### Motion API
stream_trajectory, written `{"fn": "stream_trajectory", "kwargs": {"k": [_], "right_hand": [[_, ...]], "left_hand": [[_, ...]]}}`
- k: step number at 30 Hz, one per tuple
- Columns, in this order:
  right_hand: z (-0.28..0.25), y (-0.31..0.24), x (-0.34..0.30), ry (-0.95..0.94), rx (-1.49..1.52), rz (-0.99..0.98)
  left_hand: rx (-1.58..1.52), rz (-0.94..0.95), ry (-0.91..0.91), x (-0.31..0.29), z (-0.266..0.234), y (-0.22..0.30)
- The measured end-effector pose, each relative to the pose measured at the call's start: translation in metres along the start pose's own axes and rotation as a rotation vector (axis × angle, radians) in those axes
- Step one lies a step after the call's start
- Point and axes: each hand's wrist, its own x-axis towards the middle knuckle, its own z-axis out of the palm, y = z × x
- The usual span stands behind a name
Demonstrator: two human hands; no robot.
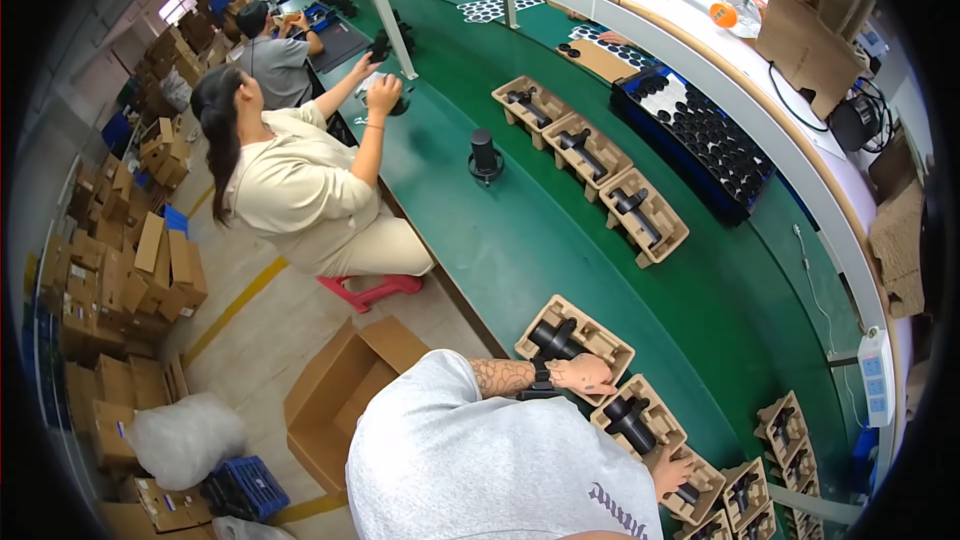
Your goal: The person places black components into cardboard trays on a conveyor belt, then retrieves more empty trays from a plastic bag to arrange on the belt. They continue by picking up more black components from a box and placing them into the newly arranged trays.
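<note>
Left hand [583, 374] at upper pulp tray's [608, 345] five o'clock edge, right hand [672, 470] over lower tray's [713, 481] ten o'clock; can't tell either grip. Trays look light, stiff, dentable; best held by opposite rims.

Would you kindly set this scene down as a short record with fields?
Left hand: at the edge of a brown tray containing a black part
Right hand: beside another black part in another tray
Grip: unclear for both hands
Green bench: black cylinder standing upright; farther row of three trays
Left side: seated co-worker holding dark items
Floor: open cardboard box
</note>
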Motion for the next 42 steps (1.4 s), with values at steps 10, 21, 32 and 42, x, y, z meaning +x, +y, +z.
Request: {"fn": "stream_trajectory", "kwargs": {"k": [10,21,32,42], "right_hand": [[-0.007,-0.015,-0.025,0.114,0.088,-0.048],[0.003,-0.018,-0.033,0.232,0.183,-0.086],[0.014,-0.025,-0.036,0.345,0.377,-0.148],[0.012,-0.032,-0.041,0.346,0.406,-0.191]], "left_hand": [[0.042,0.070,0.051,0.004,0.000,-0.011],[0.122,0.083,0.081,0.004,-0.003,-0.016],[0.120,0.094,0.057,-0.001,-0.013,-0.021],[0.139,0.104,0.075,-0.004,-0.018,-0.027]]}}
